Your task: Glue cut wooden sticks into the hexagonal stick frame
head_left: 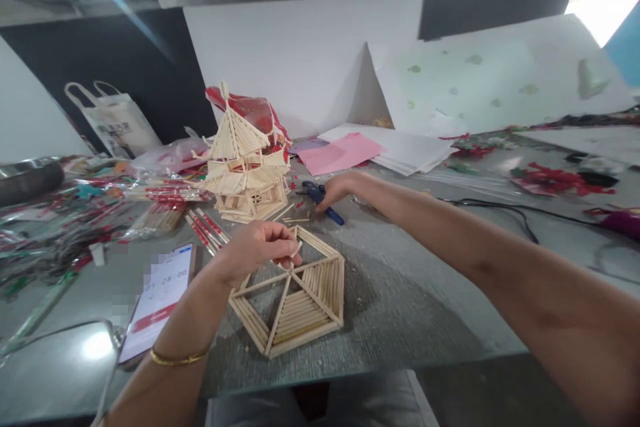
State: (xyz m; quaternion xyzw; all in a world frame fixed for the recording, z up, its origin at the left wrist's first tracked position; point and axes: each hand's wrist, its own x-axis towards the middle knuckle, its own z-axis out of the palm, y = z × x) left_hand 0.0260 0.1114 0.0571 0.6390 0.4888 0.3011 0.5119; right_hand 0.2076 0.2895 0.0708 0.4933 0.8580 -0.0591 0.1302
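Note:
My left hand is closed in a pinch over the far left side of a hexagonal stick frame, with what looks like a short wooden stick between thumb and finger. Spokes split the frame into triangles; the near and right ones are filled with rows of sticks, others are partly bare. Beyond the frame, my right hand is closed on blue-handled pliers lying on the table. Behind my left hand stands a tiered pavilion model made of sticks.
A phone with a timer lies at left, beside red-marked sticks. Bagged craft supplies and a tote bag crowd the left. Pink paper and white sheets lie behind; a black cable runs right.

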